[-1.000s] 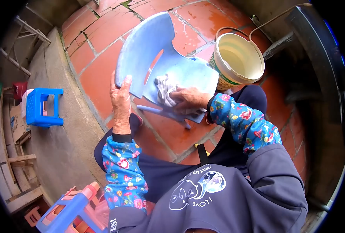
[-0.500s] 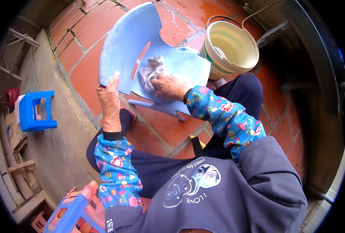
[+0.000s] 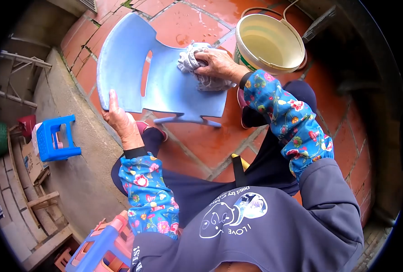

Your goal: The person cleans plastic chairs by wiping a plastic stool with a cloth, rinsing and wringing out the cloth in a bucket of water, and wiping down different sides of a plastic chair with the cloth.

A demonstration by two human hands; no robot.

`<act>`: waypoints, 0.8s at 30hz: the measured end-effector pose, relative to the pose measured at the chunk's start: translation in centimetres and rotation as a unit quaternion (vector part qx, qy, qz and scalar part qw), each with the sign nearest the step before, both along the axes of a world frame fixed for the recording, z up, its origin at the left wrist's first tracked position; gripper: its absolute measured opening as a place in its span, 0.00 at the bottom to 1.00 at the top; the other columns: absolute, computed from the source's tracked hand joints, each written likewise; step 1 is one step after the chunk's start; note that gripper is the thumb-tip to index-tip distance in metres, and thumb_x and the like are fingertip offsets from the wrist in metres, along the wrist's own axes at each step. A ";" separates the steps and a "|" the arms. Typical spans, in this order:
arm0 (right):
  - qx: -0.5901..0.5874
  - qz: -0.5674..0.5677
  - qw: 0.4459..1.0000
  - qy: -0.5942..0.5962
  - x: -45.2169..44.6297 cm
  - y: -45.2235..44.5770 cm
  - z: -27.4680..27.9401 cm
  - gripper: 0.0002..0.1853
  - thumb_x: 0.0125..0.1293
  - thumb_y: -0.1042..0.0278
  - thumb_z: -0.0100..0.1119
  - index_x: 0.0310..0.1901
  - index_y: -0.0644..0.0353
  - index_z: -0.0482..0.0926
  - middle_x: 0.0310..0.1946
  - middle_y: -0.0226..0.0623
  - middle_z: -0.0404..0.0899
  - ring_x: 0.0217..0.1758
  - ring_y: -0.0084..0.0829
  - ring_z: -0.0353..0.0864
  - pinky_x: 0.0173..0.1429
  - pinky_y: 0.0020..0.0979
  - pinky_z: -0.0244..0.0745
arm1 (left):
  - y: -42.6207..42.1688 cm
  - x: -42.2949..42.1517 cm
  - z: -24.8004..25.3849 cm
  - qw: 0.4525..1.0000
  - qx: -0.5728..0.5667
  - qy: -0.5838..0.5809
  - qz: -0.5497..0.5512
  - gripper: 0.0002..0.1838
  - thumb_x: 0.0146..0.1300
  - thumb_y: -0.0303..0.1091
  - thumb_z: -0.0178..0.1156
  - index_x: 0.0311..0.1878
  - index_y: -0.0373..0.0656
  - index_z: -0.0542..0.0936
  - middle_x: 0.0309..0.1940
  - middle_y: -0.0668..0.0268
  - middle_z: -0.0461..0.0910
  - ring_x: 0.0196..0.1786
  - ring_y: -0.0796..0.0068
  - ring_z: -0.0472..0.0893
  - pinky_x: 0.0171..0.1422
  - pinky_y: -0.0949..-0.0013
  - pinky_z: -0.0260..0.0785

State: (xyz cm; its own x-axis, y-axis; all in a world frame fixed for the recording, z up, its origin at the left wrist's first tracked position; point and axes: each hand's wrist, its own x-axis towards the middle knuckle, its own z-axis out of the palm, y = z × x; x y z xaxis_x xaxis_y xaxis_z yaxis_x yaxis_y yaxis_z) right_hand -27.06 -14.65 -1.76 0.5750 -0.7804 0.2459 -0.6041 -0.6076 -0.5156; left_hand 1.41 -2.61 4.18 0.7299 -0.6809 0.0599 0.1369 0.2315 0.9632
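A light blue plastic chair (image 3: 124,59) stands on the wet tiles in front of me, its backrest toward the left. My left hand (image 3: 120,121) grips the near edge of that backrest, thumb on the inner face and fingers hidden behind it. A crumpled grey-white cloth (image 3: 190,60) is bunched under my right hand (image 3: 217,63), whose fingers are closed on it. The cloth lies against the far part of the seat, and a fold of it hangs toward the seat's right edge.
A bucket (image 3: 256,56) of cloudy liquid, its handle laid back, stands right of the chair. A blue stool (image 3: 56,138) sits on the concrete ledge (image 3: 90,122) at left. Stacked pink and blue plastic stools (image 3: 104,247) are by my left elbow. Red tiles (image 3: 188,152) cover the floor.
My right hand and the cloth have moved across the seat, farther away and to the right. The chair appears shifted left in view, with my left hand still on its backrest.
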 end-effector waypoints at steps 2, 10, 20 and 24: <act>0.051 0.010 0.995 0.082 0.6 -0.1 -0.7 0.23 0.58 0.53 0.63 0.55 0.48 0.77 0.50 0.40 0.78 0.52 0.45 0.77 0.55 0.44 0.72 | -0.1 0.3 0.6 0.999 -0.003 -0.028 0.032 0.24 0.64 0.34 0.64 0.60 0.31 0.74 0.57 0.56 0.77 0.57 0.63 0.77 0.65 0.59 0.68; -0.083 0.038 0.986 0.140 2.2 -4.4 -7.0 0.27 0.58 0.45 0.61 0.60 0.37 0.73 0.60 0.34 0.69 0.59 0.44 0.70 0.58 0.49 0.64 | 4.9 -8.3 -7.9 0.966 0.119 -0.169 0.152 0.30 0.69 0.36 0.59 0.69 0.35 0.60 0.66 0.49 0.62 0.67 0.57 0.66 0.71 0.55 0.60; -0.042 0.015 0.998 0.045 3.6 2.1 -7.7 0.26 0.51 0.60 0.65 0.55 0.48 0.76 0.51 0.39 0.75 0.52 0.45 0.72 0.61 0.45 0.65 | -1.6 -8.7 -16.2 0.646 0.385 -0.597 -0.277 0.51 0.57 0.63 0.61 0.74 0.38 0.56 0.75 0.42 0.48 0.76 0.31 0.44 0.76 0.34 0.33; -0.042 0.081 0.996 0.023 2.7 3.2 -8.0 0.27 0.52 0.58 0.66 0.57 0.47 0.75 0.54 0.40 0.74 0.54 0.44 0.73 0.63 0.45 0.64 | -0.7 -9.4 -16.9 0.660 0.321 -0.633 -0.247 0.49 0.59 0.65 0.57 0.76 0.44 0.55 0.75 0.46 0.51 0.77 0.35 0.44 0.75 0.33 0.34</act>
